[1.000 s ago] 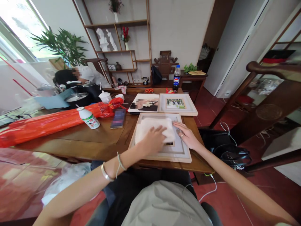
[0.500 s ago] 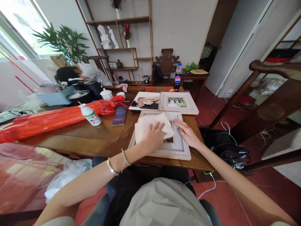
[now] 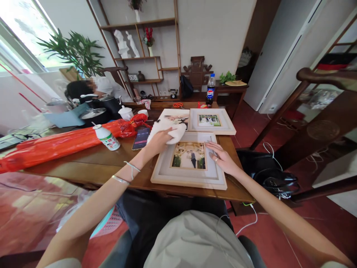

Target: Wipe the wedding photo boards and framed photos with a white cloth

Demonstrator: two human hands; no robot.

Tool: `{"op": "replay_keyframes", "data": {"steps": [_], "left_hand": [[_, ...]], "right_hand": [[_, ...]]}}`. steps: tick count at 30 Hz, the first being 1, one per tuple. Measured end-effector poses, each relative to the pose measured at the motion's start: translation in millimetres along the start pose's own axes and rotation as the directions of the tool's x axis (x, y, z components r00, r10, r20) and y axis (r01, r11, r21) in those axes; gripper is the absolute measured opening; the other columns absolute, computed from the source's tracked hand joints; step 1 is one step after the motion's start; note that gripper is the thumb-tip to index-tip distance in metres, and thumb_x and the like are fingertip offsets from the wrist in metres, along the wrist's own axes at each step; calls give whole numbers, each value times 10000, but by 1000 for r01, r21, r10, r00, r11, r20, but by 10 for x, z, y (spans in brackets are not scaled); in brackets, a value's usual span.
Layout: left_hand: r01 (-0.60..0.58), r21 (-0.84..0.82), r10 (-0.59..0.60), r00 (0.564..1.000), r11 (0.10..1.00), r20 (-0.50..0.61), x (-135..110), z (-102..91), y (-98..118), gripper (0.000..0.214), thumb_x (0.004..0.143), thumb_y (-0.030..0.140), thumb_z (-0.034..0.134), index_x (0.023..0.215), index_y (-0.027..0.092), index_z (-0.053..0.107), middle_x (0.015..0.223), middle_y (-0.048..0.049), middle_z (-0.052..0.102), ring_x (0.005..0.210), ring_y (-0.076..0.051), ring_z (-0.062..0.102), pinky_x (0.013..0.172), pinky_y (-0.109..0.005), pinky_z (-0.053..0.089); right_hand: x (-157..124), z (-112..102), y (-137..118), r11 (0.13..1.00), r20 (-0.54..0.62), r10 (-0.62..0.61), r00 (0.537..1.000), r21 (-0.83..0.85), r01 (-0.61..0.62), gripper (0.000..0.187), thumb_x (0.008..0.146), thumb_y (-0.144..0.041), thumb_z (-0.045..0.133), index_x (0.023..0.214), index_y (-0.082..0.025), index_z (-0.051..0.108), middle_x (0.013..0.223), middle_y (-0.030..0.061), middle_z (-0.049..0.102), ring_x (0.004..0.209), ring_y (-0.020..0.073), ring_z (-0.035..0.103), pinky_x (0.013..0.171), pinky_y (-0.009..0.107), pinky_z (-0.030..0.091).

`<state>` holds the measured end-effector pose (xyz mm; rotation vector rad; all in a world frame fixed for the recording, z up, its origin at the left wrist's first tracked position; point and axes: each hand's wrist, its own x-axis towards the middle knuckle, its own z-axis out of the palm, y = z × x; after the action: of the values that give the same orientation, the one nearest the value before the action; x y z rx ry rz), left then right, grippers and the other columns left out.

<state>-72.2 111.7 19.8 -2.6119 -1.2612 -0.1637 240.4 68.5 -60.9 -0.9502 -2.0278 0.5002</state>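
Note:
A picture frame point(image 3: 189, 179) with a pale wood edge and a wedding photo inside lies flat before me at the table's front edge. My left hand point(image 3: 161, 140) grips a fluffy white cloth point(image 3: 178, 133) at the frame's upper left corner, where the cloth also covers part of a photo print point(image 3: 175, 116) behind. My right hand point(image 3: 224, 158) rests with fingers stretched out on the frame's right side, holding nothing. Behind it, a second framed photo point(image 3: 228, 126) lies next to the print.
Left of the frame are a phone point(image 3: 140, 138), a white bottle point(image 3: 106, 137) and a long red plastic-wrapped bundle point(image 3: 67, 140). Farther back stand a white teapot point(image 3: 126, 112), orange scissors point(image 3: 177, 105) and a cola bottle point(image 3: 211, 89). A person point(image 3: 103, 85) sits at the far left.
My left hand has moved the cloth up and left, off the framed photo, which now shows fully. The right hand has stayed in place.

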Motion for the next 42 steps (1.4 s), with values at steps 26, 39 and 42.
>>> {"op": "replay_keyframes", "data": {"steps": [26,39,42], "left_hand": [[2,-26,-1,999,1000,52,-224,67,296,295,821,120,527,1076,108,674,1533,-160,261,1419,-315,234,1140,-458,262],[-128,4,124,967,992,222,-642,-199,673,298,815,157,572,1099,158,665,1429,-186,432,1361,-319,358,1085,-481,332],[-109,-26,112,965,994,236,-970,-321,1004,285,797,160,589,1064,177,686,1439,-171,426,1360,-339,358,1089,-491,334]], "right_hand": [[-6,-16,48,999,63,-27,998,-32,29,508,837,-157,446,1316,-297,540,1403,31,523,1367,248,378,1135,561,289],[20,-30,13,999,32,43,999,0,-43,502,812,-142,470,1277,-295,581,1376,34,547,1341,248,419,1137,538,303],[18,-36,-4,997,38,71,997,-16,-70,526,788,-113,460,1270,-282,588,1385,45,536,1345,250,413,1140,543,290]]}}
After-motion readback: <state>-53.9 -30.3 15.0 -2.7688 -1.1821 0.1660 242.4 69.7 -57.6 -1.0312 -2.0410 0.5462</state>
